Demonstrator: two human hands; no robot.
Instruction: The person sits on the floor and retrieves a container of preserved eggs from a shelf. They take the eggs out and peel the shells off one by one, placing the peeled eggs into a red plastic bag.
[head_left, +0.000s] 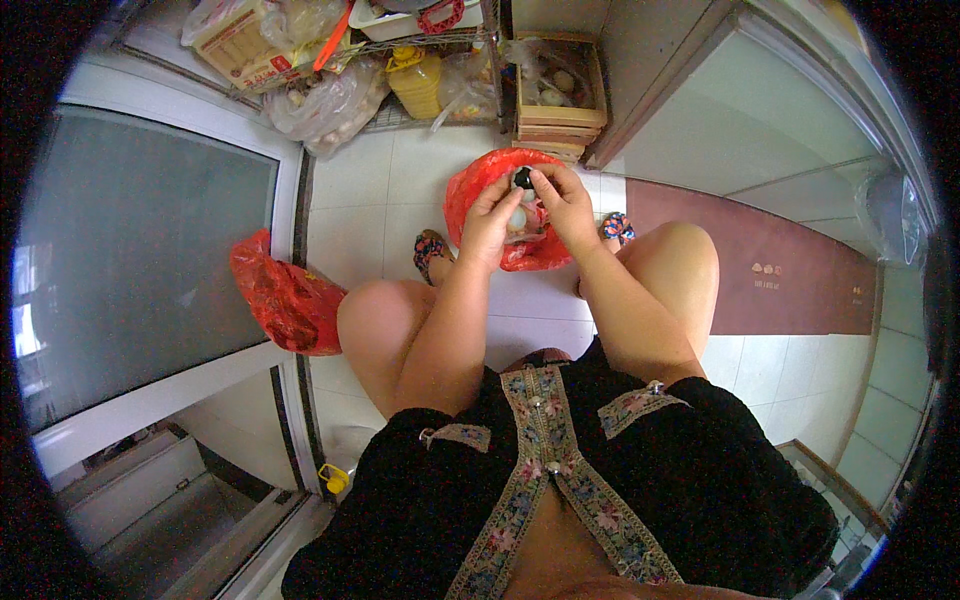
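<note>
Both of my hands are together over a red plastic bag (466, 191) on the floor between my feet. Between their fingertips is a partly peeled preserved egg (523, 178), its dark glossy inside showing beside pale shell. My left hand (487, 225) grips it from the left. My right hand (566, 199) has its thumb and fingers on the egg's right side. Beneath them, inside the bag's open mouth, lies a pale whole egg (517, 219) among crumpled clear plastic. My hands hide part of the bag's contents.
A second red bag (289, 300) leans by the glazed door (157, 247) at left. Ahead stand a wooden crate (562, 112) and a wire rack with an oil bottle (415, 82) and plastic bags (330, 109). A brown mat (735, 255) lies at right.
</note>
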